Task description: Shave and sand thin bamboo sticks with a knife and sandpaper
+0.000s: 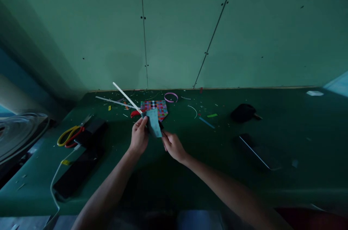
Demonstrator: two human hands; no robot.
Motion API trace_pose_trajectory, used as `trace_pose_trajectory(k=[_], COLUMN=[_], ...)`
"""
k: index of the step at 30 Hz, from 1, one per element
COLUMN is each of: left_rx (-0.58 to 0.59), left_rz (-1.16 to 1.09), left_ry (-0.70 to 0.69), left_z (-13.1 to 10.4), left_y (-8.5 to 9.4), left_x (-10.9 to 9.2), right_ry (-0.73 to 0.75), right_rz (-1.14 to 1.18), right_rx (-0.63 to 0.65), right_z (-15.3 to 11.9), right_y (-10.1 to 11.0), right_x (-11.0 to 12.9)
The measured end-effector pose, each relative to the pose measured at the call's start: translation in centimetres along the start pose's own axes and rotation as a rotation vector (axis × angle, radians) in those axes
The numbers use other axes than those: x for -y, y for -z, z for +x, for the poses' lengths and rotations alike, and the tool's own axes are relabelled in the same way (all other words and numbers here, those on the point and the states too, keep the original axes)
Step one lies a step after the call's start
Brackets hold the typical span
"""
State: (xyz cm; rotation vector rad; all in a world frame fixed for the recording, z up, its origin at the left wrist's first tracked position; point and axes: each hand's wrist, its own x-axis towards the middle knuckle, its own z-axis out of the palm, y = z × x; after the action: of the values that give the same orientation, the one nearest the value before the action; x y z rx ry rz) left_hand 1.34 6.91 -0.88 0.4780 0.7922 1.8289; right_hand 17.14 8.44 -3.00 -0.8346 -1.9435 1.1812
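Pale blue piece (154, 124): we see it between the two hands, pinched at its left side by the left fingers (145, 120). The right fingers (166, 138) curl at its lower right edge beside a dark thing (161, 125); we cannot tell which they grip. A white strip (126, 97) slants up and left from the left fingers. Just beyond the fingers lies a chequered piece (163, 108), with a red item (135, 113) at its left and a purple loop (171, 94) farther back. Well right of the right fingers we see a dark rounded item (243, 113), too dim to call a pouch, and nearer us a dark flat device (259, 155). Scissors (71, 135) lie well left of the left fingers. The bench (201, 175) spreads rightward from the right fingers; its back edge meets the wall (174, 34) beyond both hands, and its front edge passes under the forearms.
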Motion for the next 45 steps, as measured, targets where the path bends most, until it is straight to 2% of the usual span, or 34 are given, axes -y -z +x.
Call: trace_pose_trajectory(k=[2, 6, 8, 10, 13, 15, 17, 19, 21, 22, 23, 24, 26, 30, 32, 34, 38, 42, 45], left_rx=[-0.055, -0.208, -0.258, -0.250, -0.132, -0.077, -0.058, -0.095, -0.198, -0.285, -0.353, -0.372, -0.331, -0.105, -0.085, -0.074, -0.069, -0.189, -0.254], left_rz=[-0.050, -0.143, -0.163, -0.160, -0.129, -0.116, -0.107, -0.114, -0.148, -0.179, -0.199, -0.205, -0.193, -0.118, -0.122, -0.116, -0.116, -0.169, -0.227], left_ry=[-0.066, -0.257, -0.296, -0.268, -0.154, -0.115, -0.123, -0.177, -0.250, -0.290, -0.305, -0.318, -0.297, -0.141, -0.109, -0.103, -0.175, -0.310, -0.325], left_z=[0.7, 3.1, 3.8, 3.7, 2.3, 1.3, 1.1, 1.8, 2.9, 3.5, 4.0, 4.3, 4.3, 2.5, 1.7, 1.3, 1.8, 3.4, 4.1], left_y=[0.7, 3.5, 4.3, 4.1, 2.2, 0.9, 0.5, 1.4, 2.9, 3.8, 4.5, 4.9, 4.9, 2.2, 1.0, 0.4, 1.3, 4.1, 5.6], left_x=[-1.2, -5.2, -6.2, -5.5, -2.5, -0.9, -0.9, -2.6, -5.1, -6.2, -7.1, -7.5, -7.0, -2.5, -0.9, -0.7, -3.2, -6.9, -8.4], right_ry=[0.013, 0.044, 0.038, 0.005, -0.044, -0.052, -0.048, -0.047, -0.054, -0.062, -0.075, -0.090, -0.130, -0.217, -0.247, -0.266, -0.292, -0.331, -0.362], right_rz=[-0.006, -0.005, -0.001, 0.028, 0.087, 0.128, 0.167, 0.205, 0.239, 0.254, 0.268, 0.284, 0.330, 0.480, 0.543, 0.605, 0.697, 0.691, 0.718], right_rx=[0.030, 0.182, 0.222, 0.198, 0.114, 0.110, 0.151, 0.202, 0.275, 0.316, 0.352, 0.377, 0.374, 0.257, 0.232, 0.258, 0.363, 0.478, 0.558], right_z=[-0.2, -0.9, -1.0, -0.8, -0.1, 0.4, 0.7, 0.7, 0.7, 0.7, 0.7, 0.8, 1.0, 1.4, 1.6, 1.8, 2.0, 2.0, 2.2], right_y=[-0.2, -0.7, -0.8, -0.6, 0.2, 0.8, 1.1, 1.2, 1.3, 1.3, 1.4, 1.5, 1.7, 2.0, 2.1, 2.1, 2.9, 4.7, 5.8], right_x=[0.1, 0.4, 0.3, 0.1, -0.3, -0.4, -0.4, -0.3, -0.1, -0.1, -0.1, -0.2, -0.4, -1.0, -1.1, -1.0, -0.4, -0.3, -0.7])
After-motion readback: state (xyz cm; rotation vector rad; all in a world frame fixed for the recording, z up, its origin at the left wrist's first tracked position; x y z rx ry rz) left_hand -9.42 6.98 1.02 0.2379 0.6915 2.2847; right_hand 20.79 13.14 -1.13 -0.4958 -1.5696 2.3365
